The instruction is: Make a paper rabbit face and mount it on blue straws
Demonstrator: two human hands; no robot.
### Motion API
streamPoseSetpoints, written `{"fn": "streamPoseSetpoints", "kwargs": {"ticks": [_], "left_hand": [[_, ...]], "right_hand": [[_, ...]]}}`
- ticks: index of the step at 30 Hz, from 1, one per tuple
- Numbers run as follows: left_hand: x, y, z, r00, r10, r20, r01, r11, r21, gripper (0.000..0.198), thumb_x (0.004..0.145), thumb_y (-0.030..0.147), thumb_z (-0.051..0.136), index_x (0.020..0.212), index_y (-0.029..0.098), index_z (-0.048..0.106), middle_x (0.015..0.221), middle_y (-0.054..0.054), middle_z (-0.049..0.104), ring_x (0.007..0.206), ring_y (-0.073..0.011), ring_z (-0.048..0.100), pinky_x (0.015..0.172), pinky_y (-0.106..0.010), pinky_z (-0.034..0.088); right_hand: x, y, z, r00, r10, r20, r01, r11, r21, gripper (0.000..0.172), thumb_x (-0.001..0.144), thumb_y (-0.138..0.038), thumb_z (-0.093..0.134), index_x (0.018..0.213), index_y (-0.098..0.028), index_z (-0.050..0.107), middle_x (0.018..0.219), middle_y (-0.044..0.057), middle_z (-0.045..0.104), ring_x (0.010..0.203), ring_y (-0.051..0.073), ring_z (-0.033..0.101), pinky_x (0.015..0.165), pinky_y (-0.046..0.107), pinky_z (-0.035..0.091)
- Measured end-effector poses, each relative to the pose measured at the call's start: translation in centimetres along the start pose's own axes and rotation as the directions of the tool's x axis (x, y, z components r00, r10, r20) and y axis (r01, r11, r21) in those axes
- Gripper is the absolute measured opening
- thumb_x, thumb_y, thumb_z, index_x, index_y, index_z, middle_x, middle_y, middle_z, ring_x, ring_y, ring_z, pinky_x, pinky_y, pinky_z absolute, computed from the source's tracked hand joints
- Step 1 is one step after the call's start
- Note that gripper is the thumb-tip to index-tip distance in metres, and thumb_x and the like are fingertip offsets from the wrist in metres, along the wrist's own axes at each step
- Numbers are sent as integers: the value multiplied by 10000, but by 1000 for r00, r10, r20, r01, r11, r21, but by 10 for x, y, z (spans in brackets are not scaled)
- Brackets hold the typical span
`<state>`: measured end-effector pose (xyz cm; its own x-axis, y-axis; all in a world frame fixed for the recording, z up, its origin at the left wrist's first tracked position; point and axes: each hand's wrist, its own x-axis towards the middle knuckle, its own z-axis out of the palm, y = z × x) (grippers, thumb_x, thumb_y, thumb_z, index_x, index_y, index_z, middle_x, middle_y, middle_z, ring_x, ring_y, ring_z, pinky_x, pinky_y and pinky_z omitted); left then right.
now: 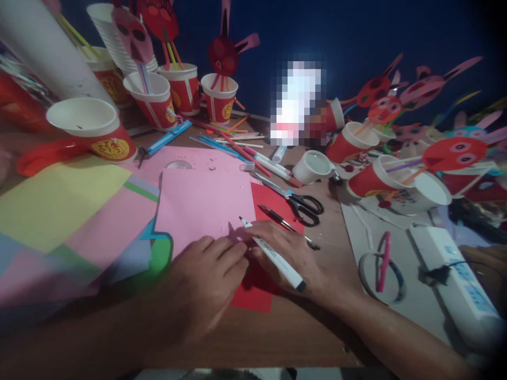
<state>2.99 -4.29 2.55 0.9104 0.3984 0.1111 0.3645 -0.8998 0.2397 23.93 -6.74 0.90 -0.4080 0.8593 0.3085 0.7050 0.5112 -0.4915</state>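
Observation:
My left hand (208, 277) lies flat, fingers stretched out, on the lower edge of a pink paper sheet (204, 203). My right hand (291, 253) is closed round a white marker pen (273, 255) with a black end, its tip resting on the pink sheet's lower right corner. A red paper sheet (273, 203) lies under the pink one and under both hands. Just beyond my right hand are a black pen (287, 226) and black-handled scissors (303, 206).
Coloured paper sheets (59, 203) cover the left of the wooden table. Red paper cups (101, 132) with straws and paper animal faces stand at the back and right. Loose straws and pens (237, 145), a tape roll (382, 269) and a white power strip (455, 274) lie around.

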Motion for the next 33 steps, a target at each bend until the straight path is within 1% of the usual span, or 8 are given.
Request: {"fn": "streamPoseSetpoints", "kwargs": {"ticks": [6, 12, 20, 24, 26, 29, 31, 33], "left_hand": [[4, -18, -14, 999, 7, -41, -9, 999, -53, 243, 837, 94, 468, 984, 140, 656, 1107, -98, 656, 927, -248, 504, 743, -405, 403], [8, -30, -12, 996, 81, 34, -78, 995, -64, 215, 824, 91, 485, 919, 157, 666, 1053, -84, 669, 939, -243, 493, 725, -372, 410], [9, -36, -8, 990, 140, 14, -139, 987, -78, 201, 825, 107, 495, 937, 161, 654, 1073, -83, 665, 951, -242, 488, 739, -369, 434], [10, -35, -7, 993, 116, 14, -115, 989, -88, 199, 815, 96, 496, 912, 171, 653, 1063, -78, 669, 960, -238, 495, 770, -369, 441], [10, -35, -7, 994, 107, 24, -105, 990, -91, 237, 801, 88, 502, 960, 180, 651, 1048, -81, 668, 961, -233, 498, 778, -363, 445], [12, -35, -8, 992, 110, 54, -105, 991, -88, 306, 794, 92, 503, 1051, 194, 633, 1053, -80, 660, 949, -229, 497, 771, -356, 447], [12, -34, -7, 992, 105, 75, -99, 992, -80, 334, 791, 97, 504, 1089, 197, 618, 1070, -79, 650, 938, -228, 495, 765, -354, 444], [13, -32, -5, 992, 92, 87, -86, 994, -69, 351, 784, 98, 510, 1107, 198, 606, 1081, -81, 639, 936, -229, 493, 766, -355, 438]], "right_hand": [[-3, 4, 2, 999, 35, -1, -35, 995, 94, 259, 940, -238, 467, 1193, -216, 516, 1087, 69, 672, 969, 166, 644, 780, 286, 545], [-4, 5, 1, 996, 91, -11, -87, 978, 189, 265, 947, -230, 458, 1204, -214, 522, 1082, 62, 670, 943, 160, 645, 810, 298, 536], [-3, 6, 1, 993, 119, 3, -117, 970, 211, 264, 938, -239, 485, 1193, -204, 547, 1082, 62, 689, 955, 164, 656, 828, 296, 537], [-4, 4, -1, 991, 114, -66, -95, 967, 235, 238, 924, -223, 509, 1154, -210, 566, 1047, 57, 703, 937, 169, 667, 816, 300, 545], [-6, 3, -4, 979, 155, -130, -117, 958, 261, 210, 912, -212, 524, 1114, -215, 580, 998, 52, 710, 883, 167, 677, 779, 295, 550], [-8, -1, -7, 930, 290, -227, -215, 927, 306, 123, 888, -215, 554, 1006, -209, 587, 871, 37, 706, 746, 155, 673, 674, 276, 543], [-8, -3, -7, 898, 363, -247, -279, 906, 317, 33, 866, -233, 578, 888, -208, 576, 754, 14, 686, 639, 144, 648, 581, 256, 518], [-7, -5, -6, 887, 408, -217, -331, 888, 318, 79, 844, -252, 600, 792, -212, 556, 645, -13, 653, 539, 126, 601, 489, 230, 472]]}}
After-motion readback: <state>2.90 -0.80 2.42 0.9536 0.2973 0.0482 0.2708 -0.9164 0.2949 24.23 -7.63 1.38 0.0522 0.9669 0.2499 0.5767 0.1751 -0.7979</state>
